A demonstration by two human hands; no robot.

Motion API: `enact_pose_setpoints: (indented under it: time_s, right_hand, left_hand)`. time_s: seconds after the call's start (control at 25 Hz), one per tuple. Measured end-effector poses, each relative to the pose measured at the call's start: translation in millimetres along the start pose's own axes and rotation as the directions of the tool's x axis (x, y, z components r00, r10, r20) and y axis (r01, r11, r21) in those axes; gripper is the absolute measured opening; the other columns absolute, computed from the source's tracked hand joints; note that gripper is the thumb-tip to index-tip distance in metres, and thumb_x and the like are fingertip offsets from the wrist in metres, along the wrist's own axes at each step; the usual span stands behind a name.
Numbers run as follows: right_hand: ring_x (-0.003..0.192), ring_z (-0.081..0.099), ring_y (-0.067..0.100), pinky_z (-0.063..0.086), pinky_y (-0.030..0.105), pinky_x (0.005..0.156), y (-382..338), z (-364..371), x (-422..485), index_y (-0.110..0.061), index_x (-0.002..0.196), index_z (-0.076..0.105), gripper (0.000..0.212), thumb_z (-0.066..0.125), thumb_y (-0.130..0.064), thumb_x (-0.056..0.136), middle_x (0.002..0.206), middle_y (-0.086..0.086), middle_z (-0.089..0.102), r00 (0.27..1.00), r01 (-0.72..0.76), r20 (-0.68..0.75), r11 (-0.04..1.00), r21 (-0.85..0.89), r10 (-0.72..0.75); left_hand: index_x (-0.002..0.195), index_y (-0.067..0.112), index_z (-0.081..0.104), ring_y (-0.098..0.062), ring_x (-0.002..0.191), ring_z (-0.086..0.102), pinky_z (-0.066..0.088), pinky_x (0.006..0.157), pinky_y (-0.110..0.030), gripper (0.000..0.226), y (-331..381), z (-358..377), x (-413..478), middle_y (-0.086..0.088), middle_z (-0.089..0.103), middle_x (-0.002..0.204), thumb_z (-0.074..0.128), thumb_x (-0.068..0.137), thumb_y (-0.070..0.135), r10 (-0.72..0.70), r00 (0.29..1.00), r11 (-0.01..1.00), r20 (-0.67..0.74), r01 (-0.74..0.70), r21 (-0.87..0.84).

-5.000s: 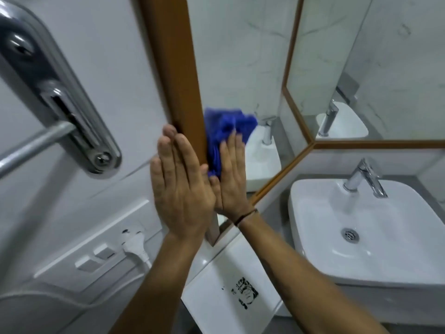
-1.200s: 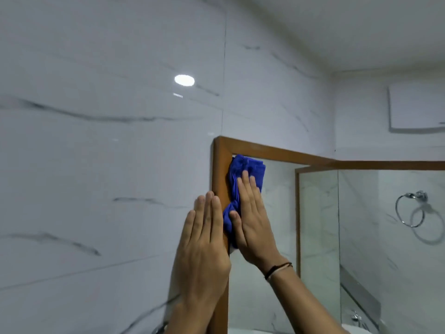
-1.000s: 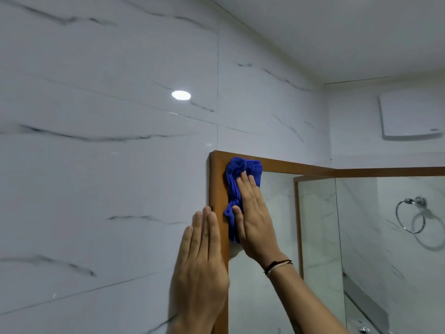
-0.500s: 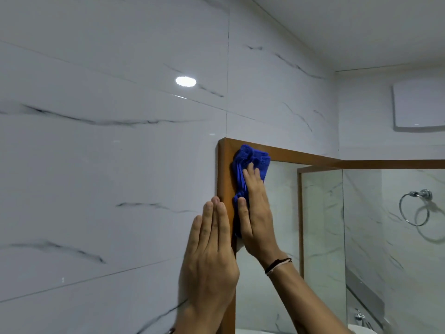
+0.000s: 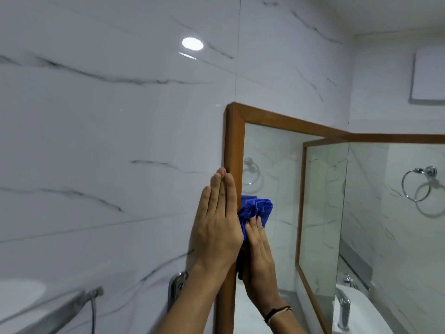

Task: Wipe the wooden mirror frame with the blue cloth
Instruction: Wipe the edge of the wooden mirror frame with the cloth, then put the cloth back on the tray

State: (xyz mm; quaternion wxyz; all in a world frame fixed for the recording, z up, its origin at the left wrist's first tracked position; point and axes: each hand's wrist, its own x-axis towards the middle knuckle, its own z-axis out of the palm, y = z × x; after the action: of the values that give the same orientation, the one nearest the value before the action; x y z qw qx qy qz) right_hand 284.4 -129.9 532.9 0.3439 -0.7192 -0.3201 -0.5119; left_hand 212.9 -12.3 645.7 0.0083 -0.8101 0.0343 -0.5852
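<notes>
The wooden mirror frame [image 5: 234, 141] runs down the middle of the view, its top bar slanting off to the right. My right hand [image 5: 258, 259] presses the bunched blue cloth [image 5: 256, 209] flat against the inner edge of the left upright, about halfway down. The cloth sticks out above my fingertips. My left hand [image 5: 216, 227] lies flat, fingers together, against the outer side of the same upright and the wall. It overlaps the left part of the cloth and my right thumb.
White marble wall tiles [image 5: 108, 141] fill the left. A chrome bracket [image 5: 177, 289] and hose sit low on the wall. A towel ring [image 5: 417, 183] hangs at right; a tap [image 5: 343, 309] and white basin are at lower right.
My right hand has slid the cloth down from the frame's top left corner to the middle of the upright. My left hand stays flat against the outer side.
</notes>
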Motion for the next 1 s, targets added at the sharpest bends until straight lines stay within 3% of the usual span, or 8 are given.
enact_pose_setpoints:
  time_s: [0.12, 0.2, 0.4, 0.52, 0.64, 0.8, 0.88, 1.0]
  right_hand:
    - [0.172, 0.023, 0.006, 0.030, 0.040, 0.136, -11, -2, -43, -0.018, 0.169, 0.037, 0.104, 0.080, 0.026, 0.084, 0.185, -0.021, 0.018, 0.998, -0.065, -0.022, 0.998, -0.021, 0.065]
    - [0.168, 0.035, 0.009, 0.035, 0.033, 0.135, -19, 1, -72, -0.009, 0.162, 0.047, 0.091, 0.080, 0.026, 0.084, 0.179, -0.008, 0.037, 0.990, -0.129, -0.050, 0.992, 0.000, 0.129]
    - [0.144, 0.061, 0.025, 0.051, 0.041, 0.122, -25, -10, -145, -0.008, 0.153, 0.058, 0.051, 0.068, -0.014, 0.104, 0.156, 0.013, 0.065, 0.974, -0.210, 0.083, 0.977, -0.039, 0.212]
    - [0.137, 0.069, 0.029, 0.058, 0.047, 0.116, -18, -24, -203, -0.001, 0.146, 0.068, 0.057, 0.086, 0.002, 0.092, 0.148, 0.015, 0.072, 0.938, -0.268, 0.190, 0.954, -0.138, 0.291]
    - [0.136, 0.071, 0.033, 0.060, 0.051, 0.113, -22, -40, -280, 0.002, 0.144, 0.070, 0.065, 0.091, 0.013, 0.083, 0.147, 0.017, 0.072, 0.857, -0.323, 0.346, 0.922, -0.213, 0.381]
    - [0.130, 0.076, 0.038, 0.064, 0.056, 0.107, -34, -51, -374, 0.003, 0.140, 0.074, 0.067, 0.095, 0.013, 0.077, 0.143, 0.018, 0.075, 0.707, -0.414, 0.482, 0.856, -0.310, 0.517]
    - [0.125, 0.079, 0.039, 0.066, 0.056, 0.104, -46, -43, -411, 0.003, 0.137, 0.076, 0.069, 0.099, 0.011, 0.072, 0.138, 0.019, 0.078, 0.619, -0.439, 0.559, 0.833, -0.337, 0.552]
    - [0.129, 0.077, 0.033, 0.063, 0.050, 0.111, -53, -31, -467, -0.003, 0.142, 0.074, 0.064, 0.097, 0.000, 0.082, 0.143, 0.014, 0.076, 0.475, -0.467, 0.672, 0.810, -0.353, 0.567]
  left_hand:
    - [0.175, -0.001, 0.006, -0.027, 0.173, -0.001, 0.008, 0.141, -0.043, 0.072, 0, 5, -25, -0.017, 0.001, 0.186, 0.039, 0.116, 0.024, -0.023, 0.998, 0.999, 0.064, 0.025, -0.035]
    - [0.175, 0.000, 0.008, -0.026, 0.173, 0.002, 0.008, 0.141, -0.043, 0.071, 2, 13, -56, -0.016, 0.003, 0.186, 0.036, 0.116, 0.027, -0.047, 0.995, 0.996, 0.092, 0.053, -0.067]
    - [0.174, -0.001, 0.018, -0.030, 0.172, 0.014, 0.017, 0.138, -0.048, 0.072, 21, 27, -176, -0.019, 0.013, 0.185, 0.034, 0.114, 0.035, -0.145, 0.956, 0.986, 0.255, 0.162, -0.048]
    - [0.172, -0.003, 0.023, -0.034, 0.170, 0.020, 0.017, 0.136, -0.047, 0.073, 36, 26, -258, -0.021, 0.017, 0.183, 0.034, 0.113, 0.038, -0.188, 0.888, 0.972, 0.419, 0.230, -0.052]
    - [0.169, -0.005, 0.032, -0.037, 0.166, 0.030, 0.016, 0.135, -0.045, 0.071, 43, 22, -345, -0.022, 0.026, 0.180, 0.036, 0.110, 0.036, -0.181, 0.825, 0.966, 0.536, 0.253, -0.062]
    - [0.165, -0.006, 0.042, -0.036, 0.161, 0.043, 0.026, 0.129, -0.048, 0.069, 48, 5, -449, -0.022, 0.036, 0.176, 0.037, 0.109, 0.035, -0.129, 0.677, 0.963, 0.724, 0.261, -0.073]
    - [0.161, -0.006, 0.050, -0.036, 0.155, 0.052, 0.017, 0.131, -0.043, 0.069, 48, -7, -488, -0.021, 0.044, 0.172, 0.038, 0.107, 0.036, -0.096, 0.575, 0.968, 0.812, 0.245, -0.060]
    - [0.153, -0.006, 0.059, -0.037, 0.145, 0.062, 0.008, 0.129, -0.038, 0.073, 41, -21, -540, -0.022, 0.056, 0.163, 0.036, 0.107, 0.045, -0.040, 0.386, 0.990, 0.922, 0.137, -0.014]
